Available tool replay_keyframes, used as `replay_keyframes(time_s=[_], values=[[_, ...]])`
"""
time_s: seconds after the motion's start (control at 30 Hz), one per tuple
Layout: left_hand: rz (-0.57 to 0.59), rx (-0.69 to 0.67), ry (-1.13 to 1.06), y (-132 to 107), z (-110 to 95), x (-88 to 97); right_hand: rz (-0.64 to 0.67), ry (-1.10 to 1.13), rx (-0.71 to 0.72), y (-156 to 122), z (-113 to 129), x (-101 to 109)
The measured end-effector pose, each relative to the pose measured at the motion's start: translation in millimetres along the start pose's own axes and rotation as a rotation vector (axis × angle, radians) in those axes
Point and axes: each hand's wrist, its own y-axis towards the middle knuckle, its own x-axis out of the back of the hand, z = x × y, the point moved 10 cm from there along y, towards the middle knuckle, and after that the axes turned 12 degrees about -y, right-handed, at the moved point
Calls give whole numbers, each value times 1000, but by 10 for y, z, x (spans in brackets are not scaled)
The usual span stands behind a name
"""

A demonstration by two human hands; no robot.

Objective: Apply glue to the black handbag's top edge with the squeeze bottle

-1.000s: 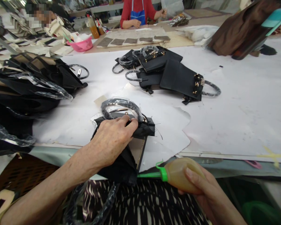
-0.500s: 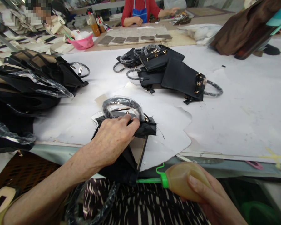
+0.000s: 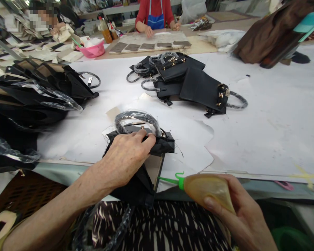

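Observation:
My left hand (image 3: 132, 153) is closed on the top edge of a black handbag (image 3: 136, 190), its fingers folded over the material below the handle. The plastic-wrapped handle (image 3: 138, 115) arches up on the far side. The bag lies across the table edge, with a beige inner face (image 3: 155, 167) showing on its right side. In my right hand (image 3: 238, 209) is a squeeze bottle (image 3: 208, 190) of amber liquid, tilted to the left. Its green nozzle (image 3: 169, 180) points at the bag's right edge, with the tip at or very near it.
Several black bags (image 3: 202, 89) lie at mid-table, and more (image 3: 42, 83) are stacked at the left. A pink basin (image 3: 92, 50) and an amber bottle (image 3: 105, 29) stand farther back. Across the table is a person in a red top (image 3: 166, 10). Brown cloth (image 3: 264, 35) sits at right.
The bottle in my right hand has risen, its nozzle moving up along the bag's right edge. My left hand stays on the bag. The person opposite has brought their hands inward.

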Motion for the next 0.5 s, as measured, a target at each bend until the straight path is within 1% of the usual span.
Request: replay_keyframes(time_s=[0.1,0.17,0.37,0.5], values=[[-13,4,7,6,15,18,-31,-28,38,35,47,16],[-14,7,5,15,22,27,-45,-42,39,36,55,33],[-3,14,-5,39,36,36,-67,-28,7,-49,5,114],[-15,5,-11,46,33,45,-108,10,-43,-51,5,135]])
